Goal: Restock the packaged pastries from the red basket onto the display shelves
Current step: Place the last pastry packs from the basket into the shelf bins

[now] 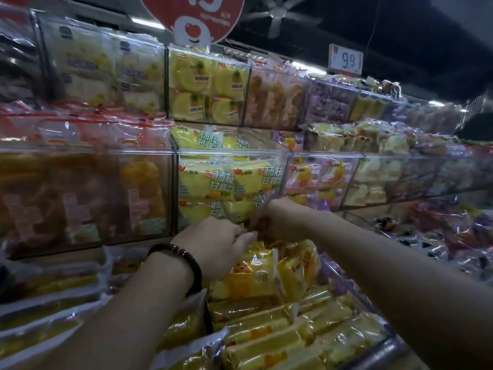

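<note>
- Mid-restock at frame centre: left hand and right hand set close together over the heap of packaged pastries in the lower tier, just below the clear bin of matching yellow stock.
- Right fingers curled onto the wrapper edge of a yellow packet atop the heap.
- Left fingers bent and close together, tips at the same packet; any clamp hidden and impossible to call.
- Beaded bracelet on the left wrist, lower centre.
- No sight of the red basket anywhere in frame.
- Judged to be the placing-and-tidying step: settling 1 packet among its like rather than fetching.
- Next, probably: easing the packet flat against its neighbours, letting go without dragging the slippery film, then reaching to the basket for more.
- Upper right, a 9.9 price card; top centre, a round red sign.
</note>
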Demonstrator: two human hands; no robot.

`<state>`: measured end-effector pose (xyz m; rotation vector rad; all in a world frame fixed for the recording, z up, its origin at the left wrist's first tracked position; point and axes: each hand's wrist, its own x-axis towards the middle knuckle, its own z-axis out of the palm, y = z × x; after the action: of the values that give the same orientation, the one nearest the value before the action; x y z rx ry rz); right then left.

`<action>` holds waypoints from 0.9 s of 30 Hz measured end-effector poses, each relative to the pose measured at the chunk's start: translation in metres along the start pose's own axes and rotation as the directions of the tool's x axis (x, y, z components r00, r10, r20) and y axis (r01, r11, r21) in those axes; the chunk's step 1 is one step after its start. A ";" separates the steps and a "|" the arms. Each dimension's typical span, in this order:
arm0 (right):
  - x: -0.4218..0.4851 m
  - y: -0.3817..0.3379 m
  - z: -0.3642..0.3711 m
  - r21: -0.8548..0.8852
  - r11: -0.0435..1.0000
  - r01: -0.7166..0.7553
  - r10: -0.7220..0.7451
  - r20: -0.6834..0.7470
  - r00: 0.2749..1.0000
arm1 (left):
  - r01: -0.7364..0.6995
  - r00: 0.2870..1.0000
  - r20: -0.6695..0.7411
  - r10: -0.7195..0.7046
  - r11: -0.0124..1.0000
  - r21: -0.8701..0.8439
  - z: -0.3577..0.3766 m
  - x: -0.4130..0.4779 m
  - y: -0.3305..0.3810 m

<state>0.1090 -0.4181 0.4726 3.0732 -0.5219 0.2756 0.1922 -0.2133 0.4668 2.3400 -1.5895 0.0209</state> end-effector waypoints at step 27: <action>-0.026 -0.006 -0.022 0.081 0.997 0.013 -0.028 0.183 0.983 | 0.016 0.988 -0.152 -0.016 1.000 -0.002 0.001 0.002 -0.010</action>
<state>0.0828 -0.4026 0.4897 3.1979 -0.4949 0.0115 0.2020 -0.2117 0.4641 2.2907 -1.4969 0.1912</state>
